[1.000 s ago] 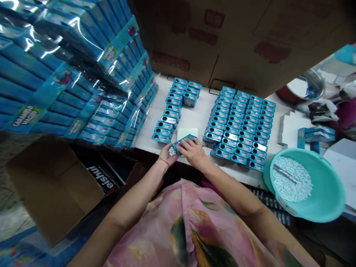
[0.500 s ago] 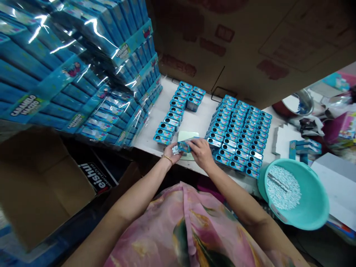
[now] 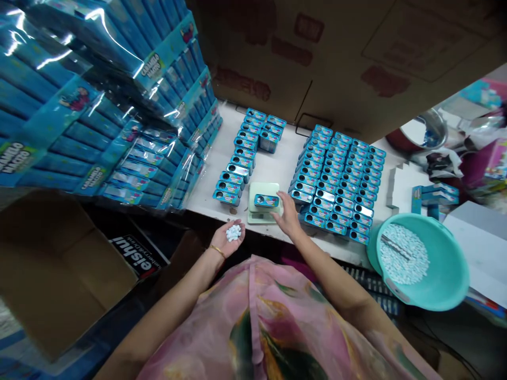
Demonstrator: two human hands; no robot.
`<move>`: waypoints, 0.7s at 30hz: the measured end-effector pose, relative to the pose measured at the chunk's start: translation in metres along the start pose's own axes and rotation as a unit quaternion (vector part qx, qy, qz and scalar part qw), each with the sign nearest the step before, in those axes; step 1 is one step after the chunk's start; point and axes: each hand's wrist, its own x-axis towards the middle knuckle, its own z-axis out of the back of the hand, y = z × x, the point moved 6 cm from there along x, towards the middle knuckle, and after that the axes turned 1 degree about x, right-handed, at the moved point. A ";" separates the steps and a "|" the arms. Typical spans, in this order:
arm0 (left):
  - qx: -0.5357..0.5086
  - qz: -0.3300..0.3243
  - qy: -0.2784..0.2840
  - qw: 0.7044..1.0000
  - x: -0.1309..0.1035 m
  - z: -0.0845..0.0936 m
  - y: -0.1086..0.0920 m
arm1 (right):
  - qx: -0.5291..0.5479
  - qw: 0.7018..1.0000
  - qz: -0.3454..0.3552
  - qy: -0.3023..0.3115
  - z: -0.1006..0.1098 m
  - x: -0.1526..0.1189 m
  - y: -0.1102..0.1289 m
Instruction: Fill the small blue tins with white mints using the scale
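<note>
Where right hand (image 3: 288, 214) is open, blue box (image 3: 266, 201) beside it (on scale (image 3: 261, 188))

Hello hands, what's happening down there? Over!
Left hand open, white candies in palm. Right hand open beside blue candy box on scale. More boxes both sides.

Clear-wrapped blue packs (image 3: 99, 116) are stacked at the left, with an open carton (image 3: 51, 264) below them. A black box (image 3: 137, 248) with white lettering lies beside the carton's right edge. A big brown box (image 3: 336, 68) with blurred red marks fills the top. At the upper right, a plastic bag (image 3: 443, 161) sits near a pot (image 3: 438, 129), red outside.
</note>
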 end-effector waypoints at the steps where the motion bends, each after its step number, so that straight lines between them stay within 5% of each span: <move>1: 0.008 0.013 0.006 1.000 -0.003 0.000 0.008 | -0.045 0.998 0.032 0.015 0.003 -0.011 0.014; 6: 0.062 0.114 0.057 0.990 -0.008 -0.016 0.054 | -0.163 0.947 0.177 0.212 -0.026 -0.069 0.062; 10: 0.098 0.180 0.063 0.977 -0.003 -0.029 0.085 | -0.222 0.934 0.149 0.238 -0.029 -0.087 0.055; 16: 0.150 0.206 0.077 0.964 0.003 -0.070 0.137 | -0.205 0.961 0.080 0.167 0.029 -0.104 0.025; 21: 0.185 0.211 0.083 0.956 0.005 -0.127 0.207 | -0.229 0.972 0.022 0.056 0.097 -0.133 -0.013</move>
